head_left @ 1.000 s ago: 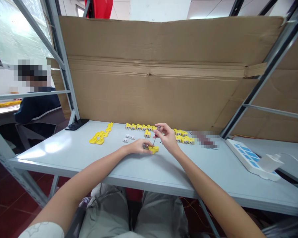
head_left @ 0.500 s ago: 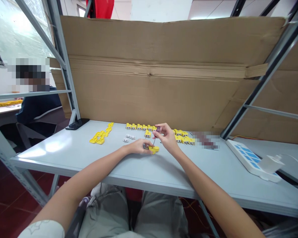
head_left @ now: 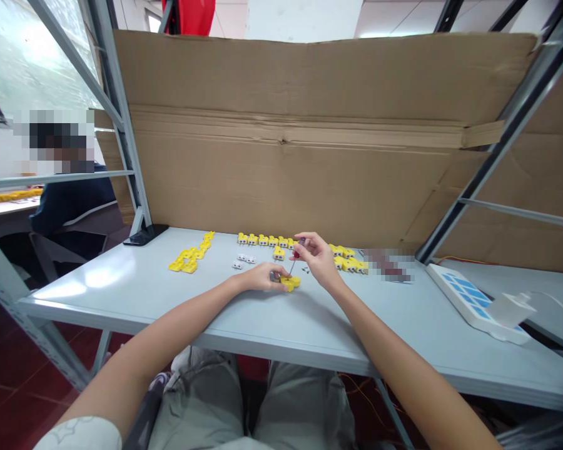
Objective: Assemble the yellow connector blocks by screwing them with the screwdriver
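At the left fingers (head_left: 272, 274), 1 yellow connector (head_left: 291, 282).

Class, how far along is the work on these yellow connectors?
Seemingly done: the row of yellow connectors at the back. In hand: the left hand steadies one connector while the right hand holds a small screwdriver on it. Seemingly left: loose yellow pieces and white parts to the left.
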